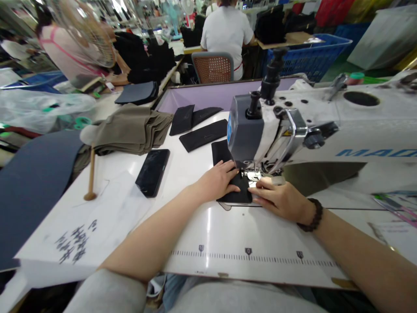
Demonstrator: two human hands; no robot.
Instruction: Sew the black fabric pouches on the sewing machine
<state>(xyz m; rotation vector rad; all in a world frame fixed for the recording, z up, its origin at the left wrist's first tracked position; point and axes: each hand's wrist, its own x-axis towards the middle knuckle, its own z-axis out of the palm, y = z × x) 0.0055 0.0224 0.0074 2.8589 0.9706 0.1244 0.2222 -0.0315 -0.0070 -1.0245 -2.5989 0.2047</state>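
Note:
Under the head of a white sewing machine [254, 126] lies a black fabric piece [239, 191], its right edge by the metal needle plate [252, 175]. My left hand [218, 180] rests on this cloth with fingers spread. At the cloth's right edge is my right hand [280, 198], its fingers close together and touching the edge near the plate; whether they pinch it is hard to see. More black pieces [203, 135] lie behind, to the left of the machine head.
A phone [152, 172], a wooden-handled tool [91, 174] and a brown-grey fabric stack [130, 130] lie on the left. White paper with writing [74, 234] covers the near left. Behind the table, a person in white [226, 34] sits near a blue basket [309, 54].

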